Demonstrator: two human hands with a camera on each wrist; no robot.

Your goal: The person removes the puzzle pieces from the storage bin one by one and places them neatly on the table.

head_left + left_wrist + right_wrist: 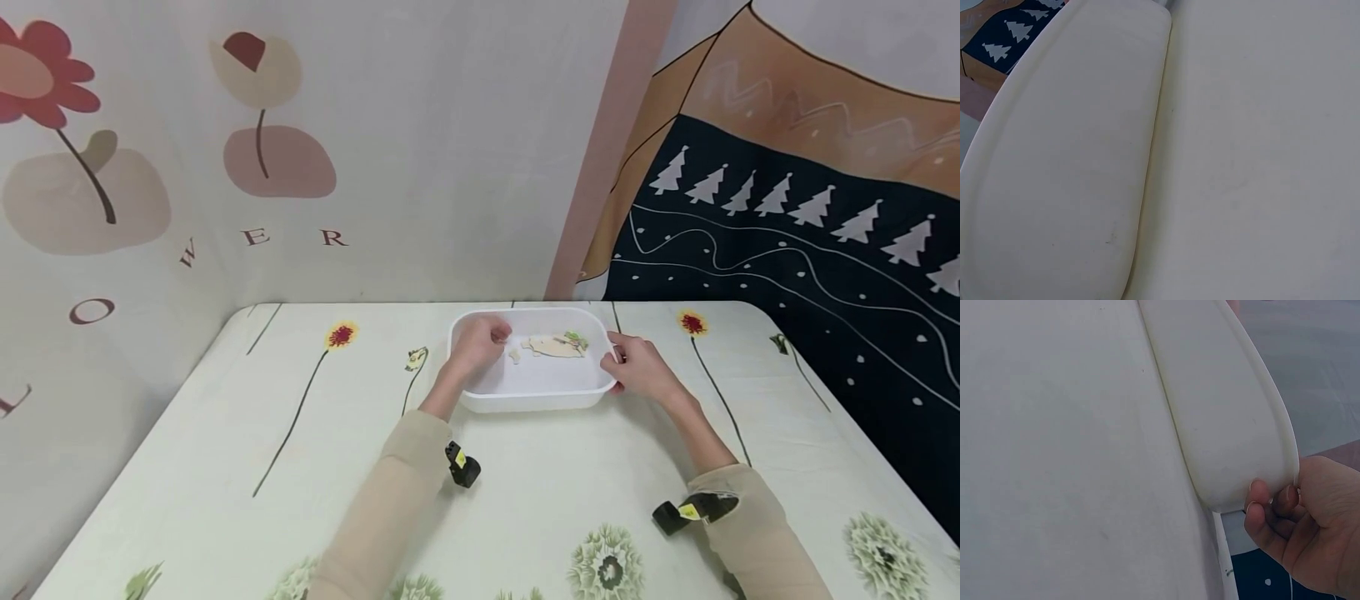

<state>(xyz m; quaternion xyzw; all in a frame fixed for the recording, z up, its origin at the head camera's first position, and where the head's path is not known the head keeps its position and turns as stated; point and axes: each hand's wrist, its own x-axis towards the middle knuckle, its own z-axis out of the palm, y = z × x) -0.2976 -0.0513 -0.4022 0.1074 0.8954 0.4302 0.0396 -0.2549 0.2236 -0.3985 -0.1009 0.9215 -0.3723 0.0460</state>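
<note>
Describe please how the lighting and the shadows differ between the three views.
Head view: bright, soft shadows on the table; left wrist view: dim and greyish, shade along the base of the white tray; right wrist view: similarly dim, but the right hand looks reasonably sharp.

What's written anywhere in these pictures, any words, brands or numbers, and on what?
"W", "E", "R": printed on the pale backdrop.
"O": same backdrop, further left.
Apparently "L": same backdrop, near the picture's left edge.
Left sleeve's yellow label: too small to read.
Right sleeve's yellow label: too small to read.
White tray: no lettering visible.
</note>
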